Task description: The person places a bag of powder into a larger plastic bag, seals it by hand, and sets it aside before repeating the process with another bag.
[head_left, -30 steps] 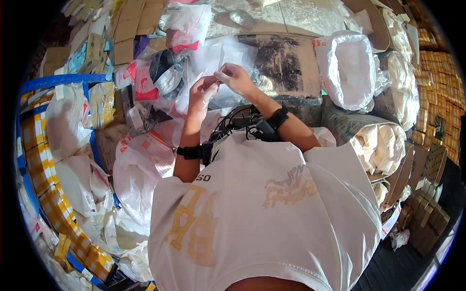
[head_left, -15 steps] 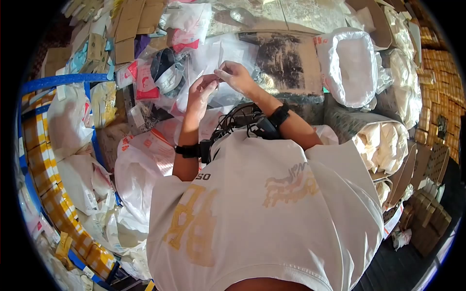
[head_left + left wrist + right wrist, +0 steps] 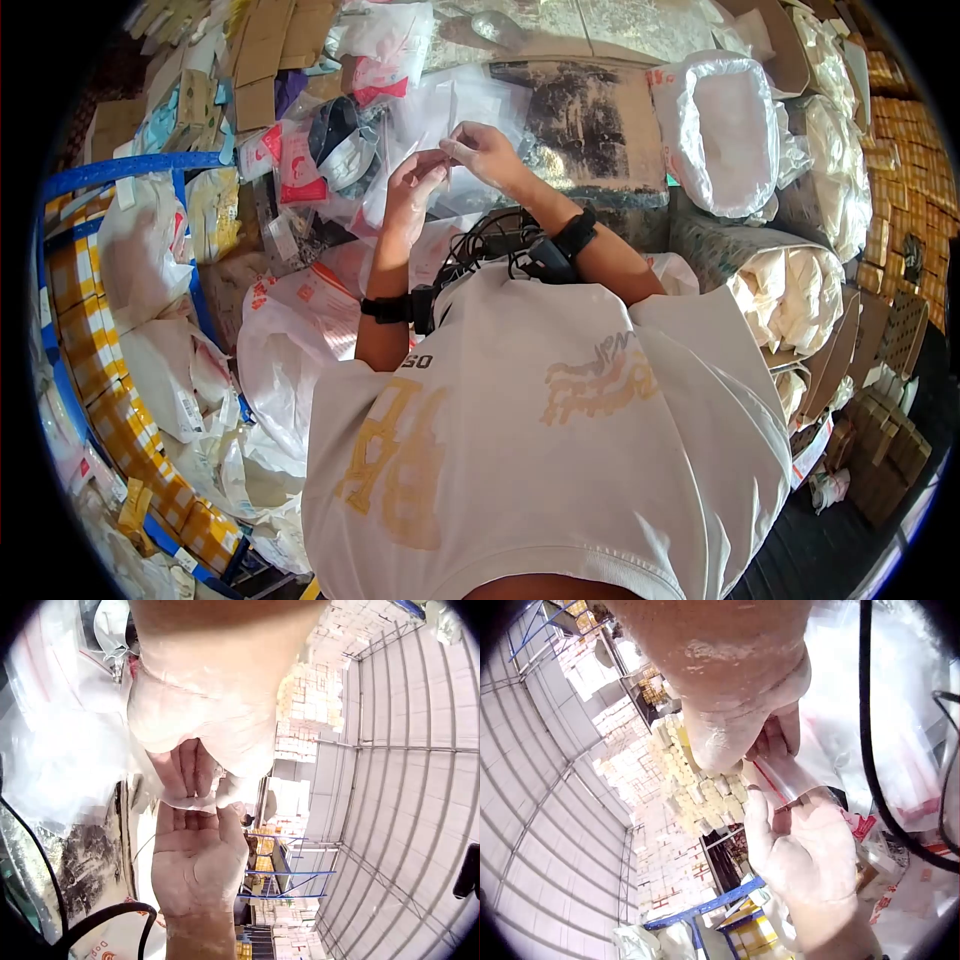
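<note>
A small clear zip-lock bag (image 3: 780, 776) with a red stripe along its seal spans the gap between my two hands. My left hand (image 3: 412, 190) pinches one side of it, with thumb and fingers bent and white powder on the skin. From the other side my right hand (image 3: 485, 158) pinches the bag, its fingertips close to those of the left. In the left wrist view the bag's edge is a thin strip among the fingers, and much of it is hidden. Below the hands lies a pile of clear plastic bags (image 3: 425, 115).
A tub lined with white plastic (image 3: 722, 135) stands to the right, beside a dark, powder-dusted surface (image 3: 590, 130). A metal scoop (image 3: 495, 30) lies at the back. Red-and-white packets (image 3: 300, 170) are at the left, near a blue-framed rack (image 3: 140, 165). Black cables (image 3: 490, 245) hang by my body.
Both hands stay almost in place, fingertips together, with only slight finger shifts. The tub and dark surface sit slightly higher in the head view.
</note>
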Demonstrator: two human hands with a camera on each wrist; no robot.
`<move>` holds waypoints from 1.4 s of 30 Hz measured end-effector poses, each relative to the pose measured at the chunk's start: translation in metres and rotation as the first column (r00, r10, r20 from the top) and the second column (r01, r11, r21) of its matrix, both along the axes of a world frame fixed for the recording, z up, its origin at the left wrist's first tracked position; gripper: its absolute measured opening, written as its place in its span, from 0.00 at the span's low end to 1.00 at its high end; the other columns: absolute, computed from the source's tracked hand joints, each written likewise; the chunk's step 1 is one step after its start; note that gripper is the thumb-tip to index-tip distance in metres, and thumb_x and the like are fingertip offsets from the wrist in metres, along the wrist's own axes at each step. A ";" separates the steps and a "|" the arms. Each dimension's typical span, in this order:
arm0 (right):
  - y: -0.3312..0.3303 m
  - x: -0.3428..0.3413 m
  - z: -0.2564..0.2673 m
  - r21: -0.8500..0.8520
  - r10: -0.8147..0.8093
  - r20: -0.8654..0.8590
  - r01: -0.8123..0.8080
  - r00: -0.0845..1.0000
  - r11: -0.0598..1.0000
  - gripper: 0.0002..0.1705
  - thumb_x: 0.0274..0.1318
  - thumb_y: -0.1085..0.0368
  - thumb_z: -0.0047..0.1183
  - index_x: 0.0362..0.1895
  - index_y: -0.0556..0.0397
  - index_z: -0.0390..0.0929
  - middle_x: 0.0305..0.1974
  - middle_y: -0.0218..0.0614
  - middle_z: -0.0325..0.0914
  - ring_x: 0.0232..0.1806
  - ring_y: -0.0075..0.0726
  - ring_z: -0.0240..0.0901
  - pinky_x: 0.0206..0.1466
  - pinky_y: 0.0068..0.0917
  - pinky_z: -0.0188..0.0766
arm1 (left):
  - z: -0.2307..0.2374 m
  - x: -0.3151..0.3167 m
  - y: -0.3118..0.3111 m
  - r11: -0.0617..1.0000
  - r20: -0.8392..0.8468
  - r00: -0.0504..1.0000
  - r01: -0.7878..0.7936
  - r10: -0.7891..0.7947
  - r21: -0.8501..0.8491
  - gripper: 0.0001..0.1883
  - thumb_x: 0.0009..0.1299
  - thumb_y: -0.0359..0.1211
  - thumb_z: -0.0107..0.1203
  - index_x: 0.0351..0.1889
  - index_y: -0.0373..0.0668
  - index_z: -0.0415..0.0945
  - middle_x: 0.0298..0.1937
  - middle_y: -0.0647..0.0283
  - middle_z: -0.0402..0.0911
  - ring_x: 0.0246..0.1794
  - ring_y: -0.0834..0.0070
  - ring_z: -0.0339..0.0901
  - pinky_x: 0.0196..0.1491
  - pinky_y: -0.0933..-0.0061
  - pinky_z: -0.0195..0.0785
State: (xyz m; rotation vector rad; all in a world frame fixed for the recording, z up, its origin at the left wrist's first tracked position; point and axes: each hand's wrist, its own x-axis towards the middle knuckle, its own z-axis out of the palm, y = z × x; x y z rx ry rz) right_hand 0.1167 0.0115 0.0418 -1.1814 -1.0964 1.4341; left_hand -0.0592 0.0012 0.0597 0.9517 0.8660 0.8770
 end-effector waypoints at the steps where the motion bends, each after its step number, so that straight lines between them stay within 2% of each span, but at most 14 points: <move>1: 0.000 0.001 0.003 -0.003 0.005 0.001 -0.005 1.000 1.000 0.13 0.61 0.60 0.60 0.32 0.59 0.77 0.28 0.35 0.82 0.31 0.23 0.77 0.37 0.24 0.73 | 0.001 0.000 0.000 1.000 0.006 1.000 -0.002 0.002 -0.008 0.15 0.72 0.23 0.51 0.56 0.30 0.72 0.52 0.58 0.79 0.56 0.72 0.76 0.63 0.72 0.65; 21: 0.004 -0.002 -0.013 -0.021 0.004 0.017 -0.003 1.000 1.000 0.14 0.61 0.59 0.60 0.32 0.58 0.78 0.28 0.35 0.83 0.31 0.23 0.77 0.37 0.25 0.73 | -0.004 -0.002 0.000 0.999 0.055 0.998 -0.007 0.009 -0.038 0.14 0.73 0.22 0.50 0.56 0.31 0.72 0.52 0.58 0.79 0.56 0.73 0.75 0.62 0.73 0.65; 23: 0.003 -0.002 -0.011 -0.022 0.001 0.004 -0.001 1.000 1.000 0.14 0.60 0.58 0.61 0.32 0.58 0.78 0.29 0.35 0.83 0.31 0.24 0.77 0.37 0.25 0.73 | -0.008 -0.003 0.001 1.000 0.003 1.000 -0.016 0.016 -0.012 0.15 0.71 0.22 0.50 0.55 0.31 0.72 0.50 0.59 0.80 0.54 0.74 0.76 0.60 0.74 0.66; 26: 0.003 -0.001 -0.006 -0.037 0.012 0.141 -0.007 0.990 0.999 0.15 0.58 0.57 0.61 0.33 0.58 0.79 0.29 0.36 0.83 0.31 0.26 0.77 0.38 0.26 0.73 | -0.006 0.000 0.000 0.998 -0.074 0.996 -0.047 0.049 0.036 0.15 0.70 0.22 0.51 0.54 0.32 0.73 0.48 0.60 0.81 0.50 0.76 0.77 0.55 0.76 0.68; 29: 0.002 0.001 0.011 -0.051 0.056 0.337 -0.041 0.940 0.998 0.14 0.62 0.59 0.59 0.37 0.59 0.79 0.31 0.34 0.82 0.35 0.23 0.76 0.41 0.25 0.73 | -0.005 0.007 0.000 0.992 -0.180 0.978 -0.089 0.105 0.090 0.13 0.68 0.23 0.52 0.51 0.32 0.73 0.46 0.61 0.81 0.45 0.79 0.78 0.50 0.78 0.69; 33: 0.001 0.000 0.011 -0.059 0.067 0.284 -0.052 0.956 0.997 0.14 0.61 0.58 0.58 0.37 0.58 0.80 0.31 0.35 0.82 0.34 0.24 0.76 0.41 0.26 0.73 | -0.004 0.017 -0.001 0.976 -0.317 0.926 -0.170 0.205 0.132 0.08 0.68 0.24 0.54 0.44 0.33 0.76 0.40 0.63 0.82 0.38 0.82 0.76 0.45 0.80 0.69; 36: 0.002 0.000 0.001 -0.039 0.099 0.292 -0.091 0.951 0.995 0.13 0.62 0.59 0.55 0.37 0.59 0.79 0.30 0.36 0.82 0.33 0.26 0.77 0.40 0.27 0.73 | 0.001 0.019 0.001 0.972 -0.497 0.841 -0.130 0.214 0.198 0.03 0.68 0.24 0.54 0.37 0.35 0.77 0.32 0.66 0.81 0.32 0.83 0.75 0.38 0.80 0.67; 38: 0.004 0.003 -0.004 0.000 0.130 0.330 -0.137 0.935 0.991 0.13 0.63 0.60 0.52 0.37 0.59 0.79 0.29 0.38 0.81 0.33 0.29 0.78 0.39 0.29 0.74 | -0.009 0.015 0.000 0.956 -0.503 0.825 -0.147 0.260 0.253 0.03 0.66 0.25 0.56 0.35 0.35 0.78 0.28 0.65 0.81 0.29 0.81 0.77 0.35 0.77 0.69; 39: 0.006 0.004 -0.010 -0.016 0.193 0.366 -0.201 0.910 0.979 0.13 0.62 0.61 0.50 0.35 0.59 0.79 0.28 0.41 0.80 0.32 0.33 0.80 0.38 0.32 0.75 | -0.016 0.016 0.003 0.945 -0.492 0.823 -0.151 0.283 0.292 0.02 0.65 0.25 0.57 0.33 0.36 0.79 0.25 0.65 0.81 0.27 0.80 0.77 0.33 0.76 0.69; 40: 0.008 -0.001 -0.042 -0.057 0.206 0.327 -0.199 0.922 0.978 0.12 0.60 0.61 0.51 0.33 0.58 0.78 0.25 0.44 0.77 0.29 0.38 0.79 0.35 0.36 0.73 | -0.019 0.015 0.001 0.919 -0.531 0.785 -0.118 0.318 0.377 0.03 0.63 0.27 0.59 0.33 0.36 0.78 0.25 0.63 0.81 0.26 0.78 0.78 0.33 0.74 0.70; 41: 0.006 0.001 -0.028 0.086 0.165 0.526 -0.245 0.834 0.966 0.11 0.57 0.61 0.52 0.30 0.57 0.78 0.23 0.46 0.75 0.25 0.44 0.76 0.32 0.40 0.70 | -0.021 0.015 0.002 0.903 -0.627 0.703 -0.049 0.335 0.427 0.03 0.63 0.27 0.59 0.31 0.37 0.77 0.26 0.60 0.81 0.25 0.74 0.78 0.32 0.71 0.70; 42: 0.009 0.000 -0.041 0.338 0.034 0.579 -0.278 0.815 0.899 0.12 0.56 0.61 0.52 0.25 0.56 0.78 0.22 0.49 0.74 0.24 0.49 0.73 0.31 0.41 0.68 | -0.012 0.018 0.000 0.910 -0.672 0.670 -0.012 0.316 0.415 0.05 0.62 0.26 0.59 0.29 0.37 0.74 0.25 0.57 0.81 0.24 0.69 0.78 0.32 0.68 0.71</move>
